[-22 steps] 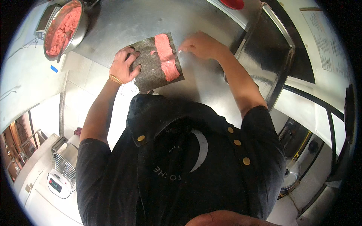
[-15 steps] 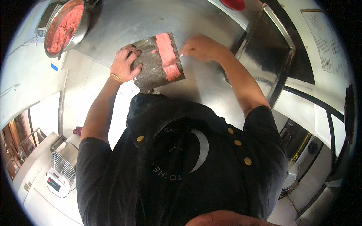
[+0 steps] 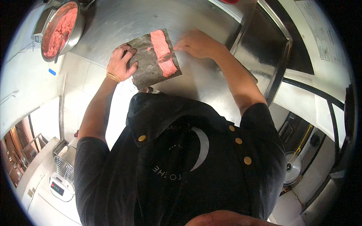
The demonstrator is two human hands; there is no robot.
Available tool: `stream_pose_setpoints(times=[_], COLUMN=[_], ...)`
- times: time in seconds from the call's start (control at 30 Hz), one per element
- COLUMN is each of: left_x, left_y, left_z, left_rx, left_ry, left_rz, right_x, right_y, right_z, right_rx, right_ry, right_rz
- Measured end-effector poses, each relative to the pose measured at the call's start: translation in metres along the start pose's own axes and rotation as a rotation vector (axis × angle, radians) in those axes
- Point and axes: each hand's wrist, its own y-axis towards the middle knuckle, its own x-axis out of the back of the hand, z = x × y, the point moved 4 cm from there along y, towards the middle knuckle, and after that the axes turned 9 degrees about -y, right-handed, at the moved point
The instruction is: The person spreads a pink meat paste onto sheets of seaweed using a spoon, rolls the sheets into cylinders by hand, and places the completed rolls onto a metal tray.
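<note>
A dark sheet of nori [image 3: 145,67] lies on the steel worktop in front of me. Along its right part runs a thick strip of pink minced paste [image 3: 160,42], and a small dab sits to its left. My left hand [image 3: 120,63] rests on the sheet's left edge with its fingers apart. My right hand [image 3: 196,43] is closed around the handle of what looks like a metal spoon, just right of the sheet. The spoon [image 3: 165,57] presses flat on the lower half of the strip; motion blurs the hand, and the handle is mostly hidden.
A metal bowl [image 3: 77,35] of the same pink paste, with a utensil in it, stands at the far left. The steel worktop [image 3: 139,19] extends behind the sheet. A dark tray-like panel [image 3: 264,41] borders it on the right. A fan [image 3: 293,167] stands low at right.
My right hand has moved slightly left, and the spoon sits further left on the strip. My left hand stays on the sheet. The whole view has shifted a little.
</note>
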Motion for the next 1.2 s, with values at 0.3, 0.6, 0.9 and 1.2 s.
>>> stream_pose_setpoints(times=[0.3,0.6,0.9,1.2], left_x=[0.001,0.004,-0.003,-0.006], left_y=[-0.004,-0.001,-0.003,-0.003], left_z=[-0.003,0.000,0.001,0.003], left_rx=[0.019,0.026,0.021,-0.008], left_ry=[-0.002,0.014,0.001,0.006], left_rz=[-0.007,-0.020,-0.006,-0.012], right_x=[0.025,0.017,-0.009,-0.038], right_y=[-0.017,-0.021,-0.029,-0.064], right_z=[0.014,0.011,0.036,0.048], right_rx=[-0.025,-0.047,-0.109,-0.234], right_ry=[-0.225,-0.194,-0.224,0.049], right_rz=[0.192,0.197,0.153,-0.159])
